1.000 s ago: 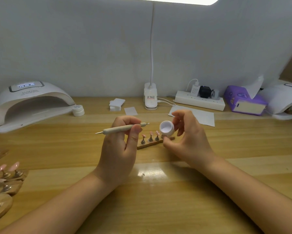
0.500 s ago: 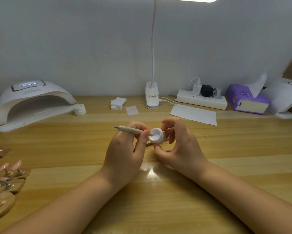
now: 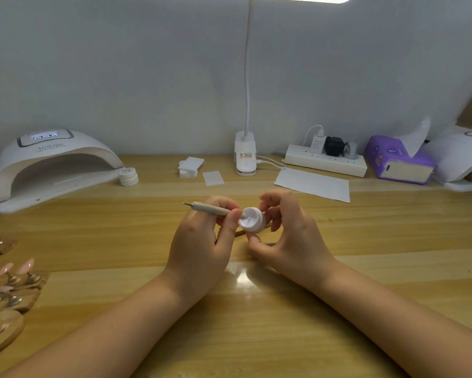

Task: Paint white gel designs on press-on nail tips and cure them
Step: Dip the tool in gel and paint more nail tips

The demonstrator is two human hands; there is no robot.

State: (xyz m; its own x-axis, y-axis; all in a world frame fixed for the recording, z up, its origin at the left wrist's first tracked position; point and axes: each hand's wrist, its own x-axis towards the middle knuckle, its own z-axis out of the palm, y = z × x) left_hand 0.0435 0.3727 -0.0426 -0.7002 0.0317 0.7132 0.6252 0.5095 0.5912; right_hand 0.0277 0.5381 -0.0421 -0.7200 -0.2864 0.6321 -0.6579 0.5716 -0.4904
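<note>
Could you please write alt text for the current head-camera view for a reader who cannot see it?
Over a wooden desk, the left hand holds a dotting pen with its tip dipped into a small white gel pot pinched by the right hand. A white curing lamp stands at back left; pink nail tips on stands line the left edge.

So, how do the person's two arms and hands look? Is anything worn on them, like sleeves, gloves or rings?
Both forearms are bare up to the picture's edge: no sleeves show. The left hand and the right hand wear no gloves. No ring, watch or bracelet shows on the fingers or wrists. The fingernails that show look short; polish cannot be told.
</note>
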